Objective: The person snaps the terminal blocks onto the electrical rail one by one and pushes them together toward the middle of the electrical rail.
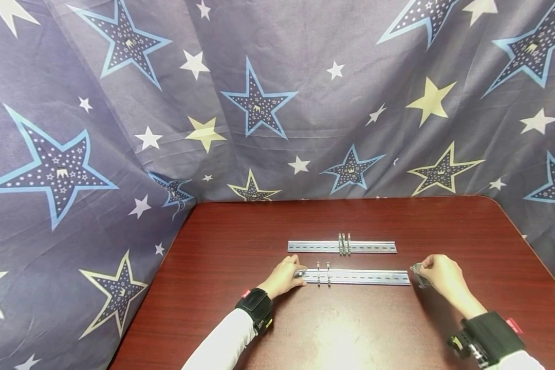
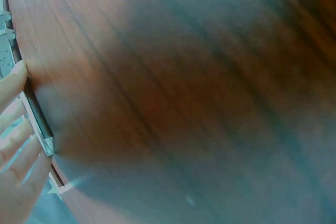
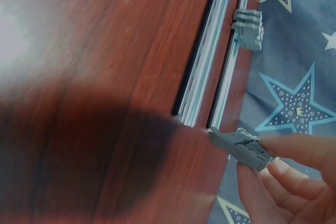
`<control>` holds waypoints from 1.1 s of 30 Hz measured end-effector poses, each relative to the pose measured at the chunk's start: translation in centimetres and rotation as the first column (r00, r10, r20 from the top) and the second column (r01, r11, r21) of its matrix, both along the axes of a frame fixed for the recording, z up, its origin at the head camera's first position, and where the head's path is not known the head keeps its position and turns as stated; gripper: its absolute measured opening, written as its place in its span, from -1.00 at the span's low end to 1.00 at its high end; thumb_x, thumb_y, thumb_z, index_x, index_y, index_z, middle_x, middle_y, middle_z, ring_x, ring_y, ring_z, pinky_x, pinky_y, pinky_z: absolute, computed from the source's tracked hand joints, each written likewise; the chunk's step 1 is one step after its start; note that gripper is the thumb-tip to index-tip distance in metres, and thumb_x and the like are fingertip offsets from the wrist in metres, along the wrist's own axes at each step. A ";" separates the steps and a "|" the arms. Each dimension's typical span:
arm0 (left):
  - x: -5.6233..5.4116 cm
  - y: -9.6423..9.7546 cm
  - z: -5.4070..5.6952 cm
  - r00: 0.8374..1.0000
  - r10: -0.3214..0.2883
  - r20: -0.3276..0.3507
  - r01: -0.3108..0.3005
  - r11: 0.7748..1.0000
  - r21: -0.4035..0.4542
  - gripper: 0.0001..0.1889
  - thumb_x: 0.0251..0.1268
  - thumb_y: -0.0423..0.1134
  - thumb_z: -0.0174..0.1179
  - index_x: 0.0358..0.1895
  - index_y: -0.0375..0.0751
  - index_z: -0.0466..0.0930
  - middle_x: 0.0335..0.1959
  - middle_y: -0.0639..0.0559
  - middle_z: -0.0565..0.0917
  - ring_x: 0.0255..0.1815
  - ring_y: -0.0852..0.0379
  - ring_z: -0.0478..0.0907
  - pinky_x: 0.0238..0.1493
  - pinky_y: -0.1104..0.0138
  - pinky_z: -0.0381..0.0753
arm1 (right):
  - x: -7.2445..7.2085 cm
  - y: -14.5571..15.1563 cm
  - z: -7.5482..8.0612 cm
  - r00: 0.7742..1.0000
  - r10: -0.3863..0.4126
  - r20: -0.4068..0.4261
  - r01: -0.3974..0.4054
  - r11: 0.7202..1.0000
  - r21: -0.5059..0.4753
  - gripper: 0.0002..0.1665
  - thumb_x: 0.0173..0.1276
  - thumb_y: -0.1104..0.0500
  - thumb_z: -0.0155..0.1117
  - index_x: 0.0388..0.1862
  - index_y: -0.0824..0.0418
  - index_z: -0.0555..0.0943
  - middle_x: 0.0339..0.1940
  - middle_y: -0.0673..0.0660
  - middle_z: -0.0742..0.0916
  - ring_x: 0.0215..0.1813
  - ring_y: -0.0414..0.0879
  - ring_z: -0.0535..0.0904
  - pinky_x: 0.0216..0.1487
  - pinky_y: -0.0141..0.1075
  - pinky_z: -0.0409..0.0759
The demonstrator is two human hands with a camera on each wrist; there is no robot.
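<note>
The nearer slotted metal DIN rail (image 1: 367,277) lies across the table, and my left hand (image 1: 282,276) grips its left end. In the left wrist view the thumb lies along one edge of the rail (image 2: 37,116), with the other fingers at its end. Two thin terminal blocks (image 1: 329,275) stand upright on this rail, a little right of that hand. Just past the rail's right end, my right hand (image 1: 446,277) pinches a grey terminal block (image 3: 242,149) between thumb and fingers, held above the tabletop and apart from the rail.
Behind lies a second DIN rail (image 1: 312,247), parallel to the first, carrying a group of three terminal blocks (image 1: 344,244). Both rest on a reddish-brown wooden table (image 1: 240,231). A star-patterned cloth (image 1: 305,123) hangs at the table's back and sides.
</note>
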State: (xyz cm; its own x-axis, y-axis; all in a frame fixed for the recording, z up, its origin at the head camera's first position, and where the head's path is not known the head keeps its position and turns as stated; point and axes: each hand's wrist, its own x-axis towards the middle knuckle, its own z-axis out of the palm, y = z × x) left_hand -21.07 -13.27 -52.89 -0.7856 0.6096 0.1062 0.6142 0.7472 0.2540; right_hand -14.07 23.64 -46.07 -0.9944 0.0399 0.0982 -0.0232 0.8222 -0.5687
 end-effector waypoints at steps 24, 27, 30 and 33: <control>0.0 0.0 0.0 1.000 0.012 0.006 -0.012 1.000 0.005 -0.65 -0.13 -0.09 0.33 -0.18 -0.11 0.65 -0.44 0.12 0.36 -0.38 0.23 0.29 -0.42 0.45 0.26 | -2.0 -5.3 0.7 1.000 0.002 -0.008 -0.003 0.999 -0.041 -0.86 -0.08 0.23 0.25 -0.62 0.32 0.54 -0.67 0.10 0.60 -0.56 -0.07 0.47 -0.46 -0.16 0.40; 0.1 -0.1 0.0 1.000 0.013 0.008 -0.013 1.000 0.005 -0.65 -0.13 -0.09 0.33 -0.18 -0.10 0.65 -0.43 0.11 0.37 -0.38 0.23 0.29 -0.42 0.44 0.26 | -2.2 -6.1 0.8 1.000 0.001 -0.002 -0.002 0.999 -0.050 -0.86 -0.08 0.23 0.25 -0.62 0.32 0.55 -0.67 0.11 0.60 -0.56 -0.05 0.48 -0.46 -0.15 0.41; 0.1 -0.1 0.0 1.000 0.012 0.008 -0.012 1.000 0.006 -0.65 -0.13 -0.09 0.33 -0.19 -0.10 0.66 -0.43 0.10 0.37 -0.38 0.23 0.28 -0.42 0.45 0.25 | -2.4 -6.8 0.7 1.000 0.000 -0.007 0.000 0.999 -0.051 -0.88 -0.10 0.24 0.25 -0.63 0.30 0.55 -0.67 0.10 0.60 -0.57 -0.05 0.49 -0.45 -0.15 0.42; 0.0 -0.1 -0.1 1.000 0.013 0.008 -0.013 1.000 0.007 -0.66 -0.13 -0.09 0.33 -0.19 -0.09 0.66 -0.43 0.10 0.38 -0.38 0.24 0.28 -0.42 0.46 0.25 | -2.6 -7.4 0.5 1.000 0.003 -0.024 -0.004 0.999 -0.054 -0.89 -0.12 0.25 0.25 -0.66 0.29 0.54 -0.68 0.09 0.60 -0.57 -0.04 0.48 -0.46 -0.15 0.42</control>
